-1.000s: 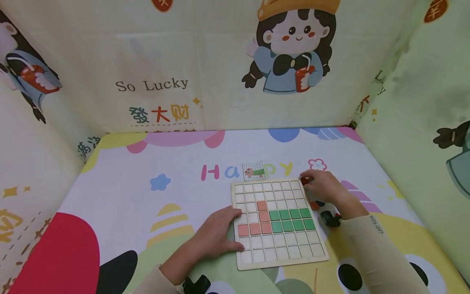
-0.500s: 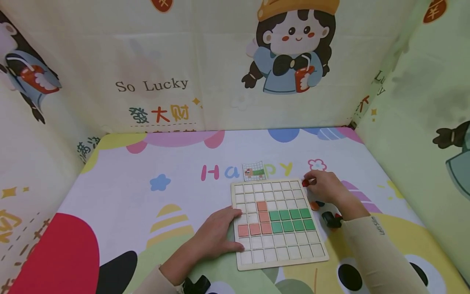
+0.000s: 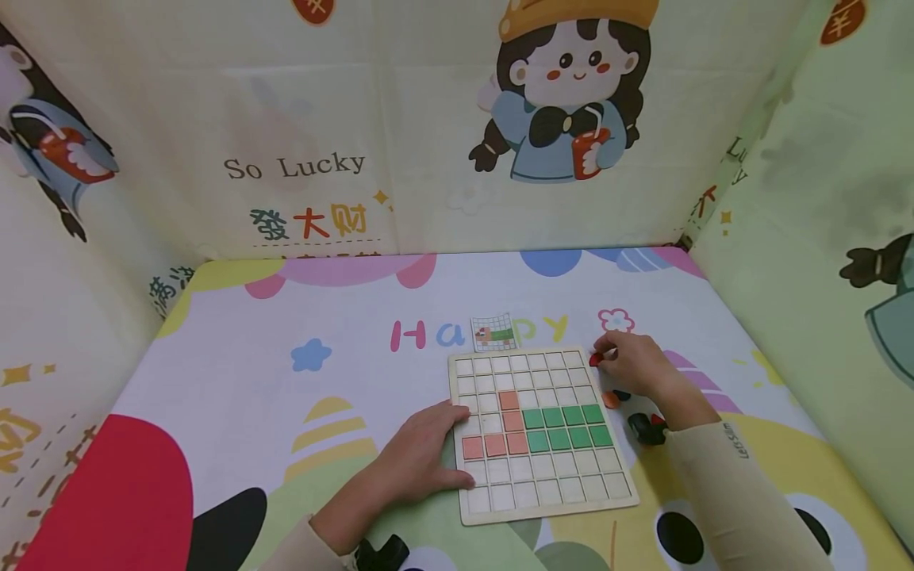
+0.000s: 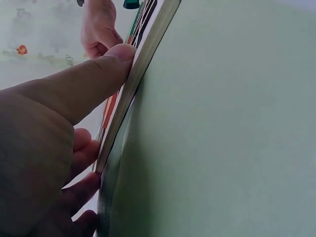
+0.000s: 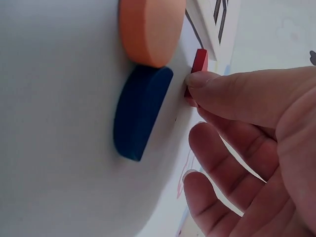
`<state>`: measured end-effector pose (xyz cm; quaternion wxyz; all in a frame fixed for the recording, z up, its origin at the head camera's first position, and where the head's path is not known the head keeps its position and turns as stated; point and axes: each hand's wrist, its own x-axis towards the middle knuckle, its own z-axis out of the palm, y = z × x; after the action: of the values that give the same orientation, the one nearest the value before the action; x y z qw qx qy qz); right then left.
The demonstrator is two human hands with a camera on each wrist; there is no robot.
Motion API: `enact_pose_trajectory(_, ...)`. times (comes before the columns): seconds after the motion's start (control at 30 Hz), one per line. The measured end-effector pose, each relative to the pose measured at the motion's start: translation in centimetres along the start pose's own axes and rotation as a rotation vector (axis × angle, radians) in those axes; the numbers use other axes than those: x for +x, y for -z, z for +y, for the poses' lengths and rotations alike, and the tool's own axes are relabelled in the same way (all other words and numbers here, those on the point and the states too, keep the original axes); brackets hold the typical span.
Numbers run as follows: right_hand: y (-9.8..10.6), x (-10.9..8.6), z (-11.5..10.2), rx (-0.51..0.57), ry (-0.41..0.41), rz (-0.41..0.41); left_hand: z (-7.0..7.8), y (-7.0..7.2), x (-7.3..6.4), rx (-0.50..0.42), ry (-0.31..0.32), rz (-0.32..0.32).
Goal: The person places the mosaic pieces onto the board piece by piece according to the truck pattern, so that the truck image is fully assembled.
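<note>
Nearest, I've got the left hand (image 3: 421,452) at the grid board's nine o'clock, thumb and fingers spread wide, thumb pressing its edge; the grid board (image 3: 503,499) lies flat, salmon squares left of centre, green ones toward three. Out at two o'clock, off the board, an orange piece (image 5: 153,32) sits just beside a half-round blue piece (image 5: 139,111). Farther up, also near two, my right hand (image 3: 631,365) pinches a small red piece (image 5: 199,60) close by the board's one o'clock corner. Beyond, at eleven, a picture card (image 3: 493,332); behind everything, a printed cloth (image 3: 428,119).
</note>
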<state>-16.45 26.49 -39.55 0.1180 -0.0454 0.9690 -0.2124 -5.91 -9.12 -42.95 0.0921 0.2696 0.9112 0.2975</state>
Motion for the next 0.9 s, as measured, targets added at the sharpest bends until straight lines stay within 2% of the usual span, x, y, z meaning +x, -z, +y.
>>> enact_pose_trajectory(0.27, 0.04, -0.24, 0.42, -0.025, 0.004, 0.016, 0.24, -0.01, -0.09, 0.012, -0.017, 0.008)
enact_pose_trajectory(0.67, 0.08, -0.29, 0.6, -0.062, 0.019, 0.029, 0.37, 0.09, -0.13, 0.047, 0.042, 0.007)
enact_pose_trajectory(0.9, 0.22, -0.3, 0.57, -0.091, 0.021, 0.011, -0.03, 0.48, 0.01, 0.036, 0.016, 0.009)
